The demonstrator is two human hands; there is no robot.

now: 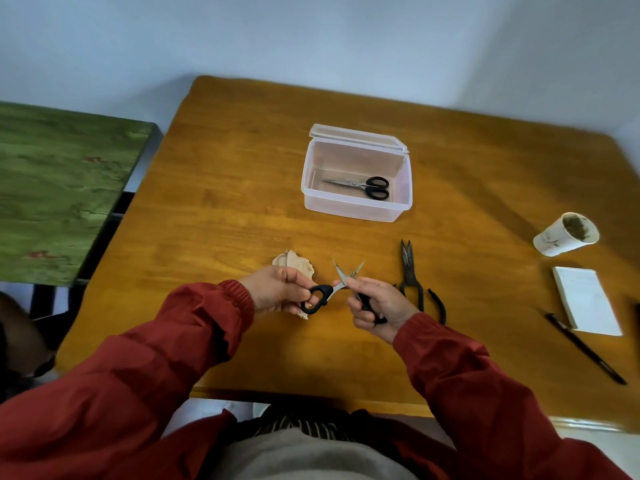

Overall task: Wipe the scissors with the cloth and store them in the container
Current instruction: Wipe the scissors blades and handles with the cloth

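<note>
Scissors [327, 289] between your grips, blades splayed | left grip [277, 289], right grip [377, 303] each clasp one handle | risk: exposed edges may nick you

We have a single wide-angle view, worn on the head, above and on the near side of the clear container [353, 207]. It faces forward and steeply down, near enough to show the container's inside, with the wall [311, 36] rising beyond the container.

We identify a plain domestic room: a wooden table [242, 168] stands in a corner of bare white walls [311, 36], carrying a notepad [585, 299], a pen [585, 348] and a paper cup [564, 235], beside a green-topped side table [62, 188].
</note>
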